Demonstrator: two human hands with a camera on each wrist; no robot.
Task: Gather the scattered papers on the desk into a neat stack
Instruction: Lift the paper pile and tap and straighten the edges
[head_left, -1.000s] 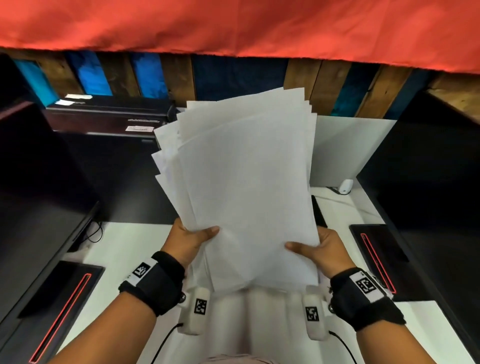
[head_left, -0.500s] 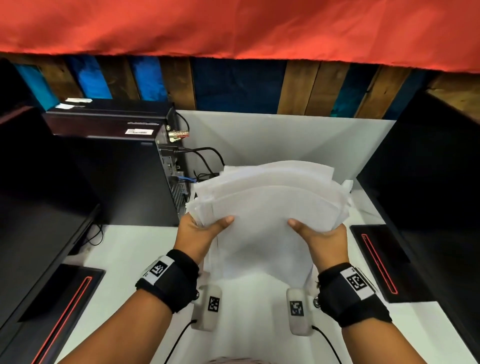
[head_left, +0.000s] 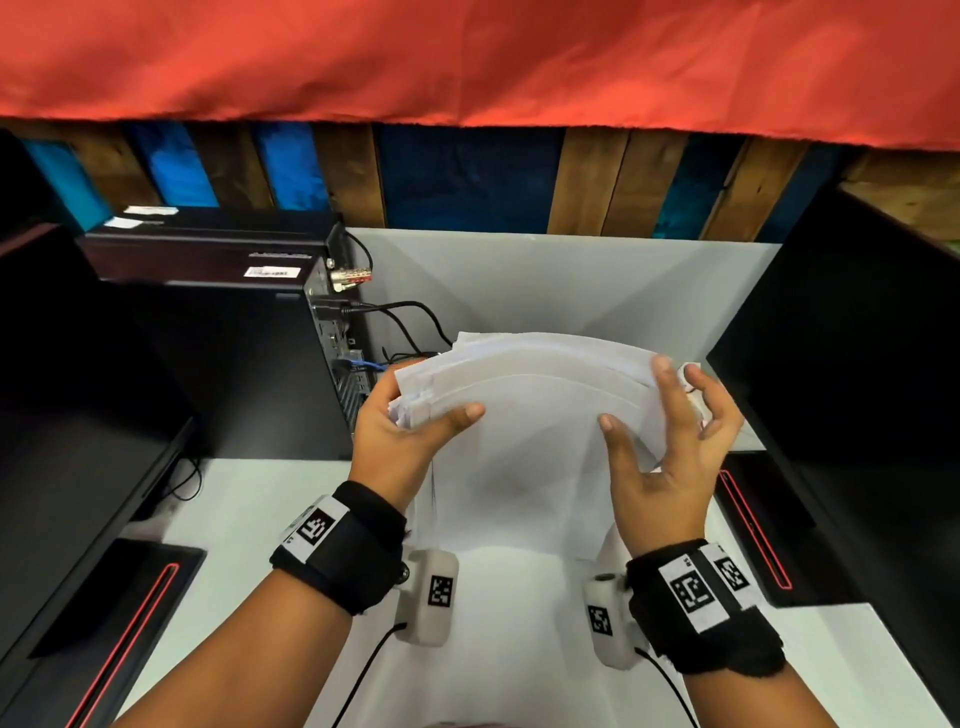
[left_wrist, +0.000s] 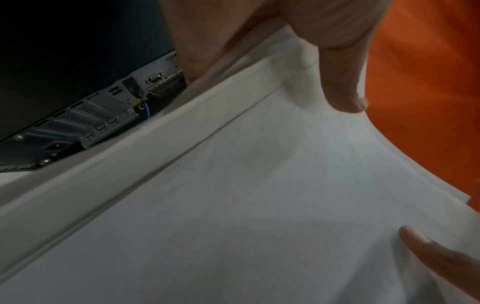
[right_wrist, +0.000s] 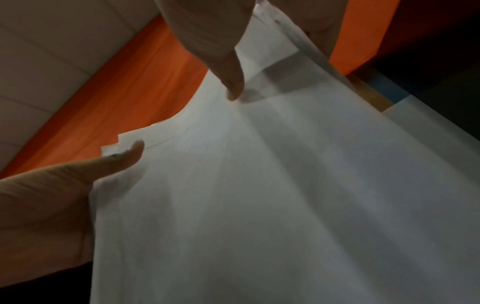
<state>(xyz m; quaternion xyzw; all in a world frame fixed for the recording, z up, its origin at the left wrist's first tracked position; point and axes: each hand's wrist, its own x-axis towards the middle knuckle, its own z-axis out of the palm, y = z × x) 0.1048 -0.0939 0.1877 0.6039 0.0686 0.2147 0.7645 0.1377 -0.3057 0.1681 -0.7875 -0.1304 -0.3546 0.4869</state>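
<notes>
Both hands hold one bundle of white papers (head_left: 530, 415) upright above the white surface (head_left: 249, 519), seen from the head view. Left hand (head_left: 400, 441) grips the bundle's left edge, thumb pressed on the front sheet and fingers curled behind. Right hand (head_left: 670, 447) is looser at the right edge: thumb resting on the front sheet, index finger raised along the top corner, the other fingers spread and partly bent behind the papers. Sheets bow forward in an arch, and their top and left edges sit stepped, not flush. No loose sheets show on the visible surface, so gathering looks finished; squaring the edges and laying the stack down appear to remain. A black computer tower (head_left: 234, 332) stands to the left, dark monitors at both sides.
</notes>
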